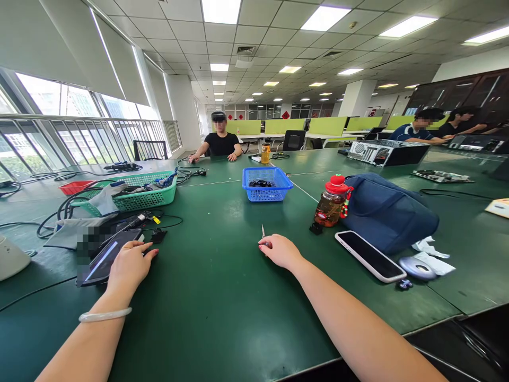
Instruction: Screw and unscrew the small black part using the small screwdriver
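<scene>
My right hand (281, 251) rests on the green table, its fingers pinched round a slim tool with a pale pointed tip (263, 230); the tool's kind is unclear. At the left, my left hand (131, 261) lies at the right edge of a dark handheld device (104, 263) with a lit screen, fingers apart and partly over it. Just beyond that hand is a small black piece (159, 235). Ahead of my right hand stands a blue plastic basket (267, 195) with black parts inside.
A green basket (161, 196) with gloves and cables stands at the left. On the right are a red-lidded bottle (331, 204), a navy bag (392, 212) and a phone (369, 255). A person (220, 142) sits opposite; a computer case (385, 153) lies farther right.
</scene>
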### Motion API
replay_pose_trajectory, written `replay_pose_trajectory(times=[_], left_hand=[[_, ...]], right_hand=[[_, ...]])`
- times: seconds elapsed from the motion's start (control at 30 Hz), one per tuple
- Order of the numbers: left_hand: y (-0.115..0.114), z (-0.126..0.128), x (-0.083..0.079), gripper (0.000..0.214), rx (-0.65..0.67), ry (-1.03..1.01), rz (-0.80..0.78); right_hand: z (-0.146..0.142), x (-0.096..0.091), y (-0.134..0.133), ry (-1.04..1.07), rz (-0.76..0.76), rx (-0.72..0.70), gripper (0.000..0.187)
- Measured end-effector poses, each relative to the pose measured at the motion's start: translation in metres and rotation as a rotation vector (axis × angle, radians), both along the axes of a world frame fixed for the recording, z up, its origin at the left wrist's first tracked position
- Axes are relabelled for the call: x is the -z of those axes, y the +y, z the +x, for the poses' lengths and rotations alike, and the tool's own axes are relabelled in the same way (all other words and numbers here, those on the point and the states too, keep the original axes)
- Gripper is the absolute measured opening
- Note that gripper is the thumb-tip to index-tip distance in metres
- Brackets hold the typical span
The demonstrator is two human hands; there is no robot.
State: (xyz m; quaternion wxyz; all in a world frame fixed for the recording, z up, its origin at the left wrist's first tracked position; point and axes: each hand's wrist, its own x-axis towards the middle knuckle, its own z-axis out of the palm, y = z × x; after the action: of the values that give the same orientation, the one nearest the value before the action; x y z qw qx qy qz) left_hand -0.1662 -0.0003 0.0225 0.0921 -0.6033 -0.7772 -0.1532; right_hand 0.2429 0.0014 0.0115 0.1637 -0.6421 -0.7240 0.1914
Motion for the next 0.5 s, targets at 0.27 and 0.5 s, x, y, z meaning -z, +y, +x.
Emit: replay_pose_trajectory(times=[0.27, 0.5], left_hand=[[-0.003, -0.002, -0.011, 0.053, 0.015, -0.011, -0.117], [-0.008, 0.006, -0.026, 0.049, -0.043, -0.008, -0.249]], right_hand=[[0.001, 0.001, 0.001, 0.016, -0.005, 0.004, 0.027], [0.002, 0.003, 0.002, 0.019, -0.002, 0.001, 0.027]])
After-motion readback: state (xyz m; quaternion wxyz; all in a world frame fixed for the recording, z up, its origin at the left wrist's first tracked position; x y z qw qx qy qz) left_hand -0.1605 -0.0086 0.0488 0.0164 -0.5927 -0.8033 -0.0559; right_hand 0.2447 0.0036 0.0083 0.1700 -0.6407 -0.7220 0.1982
